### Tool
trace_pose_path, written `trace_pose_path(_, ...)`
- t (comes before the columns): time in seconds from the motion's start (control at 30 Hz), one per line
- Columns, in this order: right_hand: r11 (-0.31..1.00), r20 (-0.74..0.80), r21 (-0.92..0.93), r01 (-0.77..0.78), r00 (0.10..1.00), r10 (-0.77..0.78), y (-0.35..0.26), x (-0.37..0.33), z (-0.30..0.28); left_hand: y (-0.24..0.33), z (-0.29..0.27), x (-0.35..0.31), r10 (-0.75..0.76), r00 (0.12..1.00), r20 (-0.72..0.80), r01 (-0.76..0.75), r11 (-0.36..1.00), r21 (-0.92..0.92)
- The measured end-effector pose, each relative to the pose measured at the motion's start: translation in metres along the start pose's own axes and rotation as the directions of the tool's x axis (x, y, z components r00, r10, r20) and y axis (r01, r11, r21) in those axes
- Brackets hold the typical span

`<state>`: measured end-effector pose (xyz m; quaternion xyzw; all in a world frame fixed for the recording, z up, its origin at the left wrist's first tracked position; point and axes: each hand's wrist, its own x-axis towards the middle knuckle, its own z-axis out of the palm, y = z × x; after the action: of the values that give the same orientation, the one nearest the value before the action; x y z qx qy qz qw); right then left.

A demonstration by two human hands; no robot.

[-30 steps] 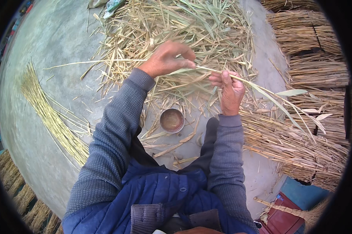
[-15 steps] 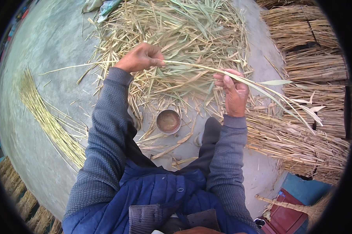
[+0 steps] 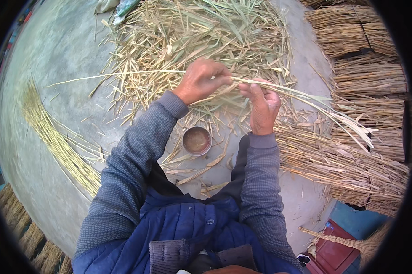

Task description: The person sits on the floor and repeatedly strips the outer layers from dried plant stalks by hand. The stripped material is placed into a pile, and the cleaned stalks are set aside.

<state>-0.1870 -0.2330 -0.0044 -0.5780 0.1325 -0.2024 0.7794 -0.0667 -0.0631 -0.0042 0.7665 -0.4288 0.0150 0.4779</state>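
A long, thin, pale reed stalk (image 3: 302, 94) runs across in front of me, its bare tip far out to the left and its leafy end spreading to the right. My left hand (image 3: 204, 82), slightly blurred, is closed with thumb and fingers pinching at the stalk near its middle. Close beside it, my right hand (image 3: 263, 104) grips the stalk between thumb and bent fingers, where the loose leaves begin. Beneath both hands lies a wide heap of stripped dry leaves (image 3: 192, 36), partly green and partly straw-coloured.
A small round metal bowl (image 3: 197, 140) stands on the concrete floor (image 3: 55, 137) between my knees. To the left lies a sheaf of thin stripped stalks (image 3: 59, 132). Unstripped reed stalks (image 3: 343, 160) and tied bundles (image 3: 352, 32) line the right. A broom (image 3: 338, 239) rests over a dark red object (image 3: 334, 255).
My left hand has slid rightward along the stalk, close to my right hand. My right hand has shifted slightly left. The stalk's left tip stays nearly in place.
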Motion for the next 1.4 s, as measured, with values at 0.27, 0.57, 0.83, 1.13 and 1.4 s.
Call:
trace_pose_path(0.27, 0.985, -0.122, 0.117, -0.124, 0.983, 0.138, 0.003, 0.005, -0.008, -0.006, -0.034, 0.008, -0.481, 0.869, -0.119, 0.35, 0.766, -0.539)
trace_pose_path(0.57, 0.99, -0.105, 0.116, -0.076, 0.991, 0.088, 0.004, 0.009, -0.024, -0.059, -0.092, -0.005, -0.473, 0.749, -0.465, 0.353, 0.878, -0.324)
trace_pose_path(0.83, 0.987, -0.006, 0.137, -0.08, 0.997, 0.082, 0.008, 0.011, -0.015, -0.043, -0.06, -0.003, -0.002, 1.0, 0.012, -0.001, 0.959, 0.282)
trace_pose_path(1.13, 0.976, -0.084, 0.192, -0.098, 0.99, 0.116, -0.002, 0.015, -0.029, -0.04, -0.067, -0.005, -0.301, 0.937, 0.178, 0.3, 0.953, 0.031)
trace_pose_path(1.4, 0.97, -0.097, 0.213, -0.116, 0.986, 0.139, -0.008, 0.012, -0.037, -0.033, -0.095, -0.007, -0.435, 0.864, 0.255, 0.44, 0.897, 0.038)
